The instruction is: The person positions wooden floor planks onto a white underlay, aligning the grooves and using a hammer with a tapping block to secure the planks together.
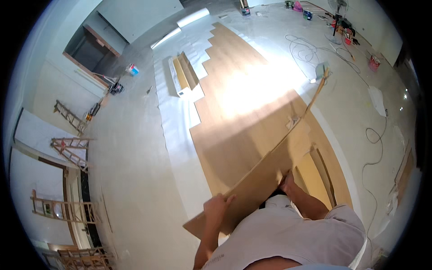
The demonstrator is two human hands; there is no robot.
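Carton (189,72) left of plank flooring (220,150), bucket (374,63) right.

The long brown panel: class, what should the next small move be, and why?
Perhaps slide the right hand further along the long brown panel: the left hand grips its upper edge near one end, while the far end, seen against the wood-look floor planks, has no hand on it.

Indoor room under renovation. Part-laid wood-look floor (225,150) with stepped edge, running ahead of the left fingers (219,199); white underlay (180,148) bare along its left side. Wooden ladders (72,143) well left of those fingers, bucket (132,69) far ahead-left, loose cable (382,146) well right.
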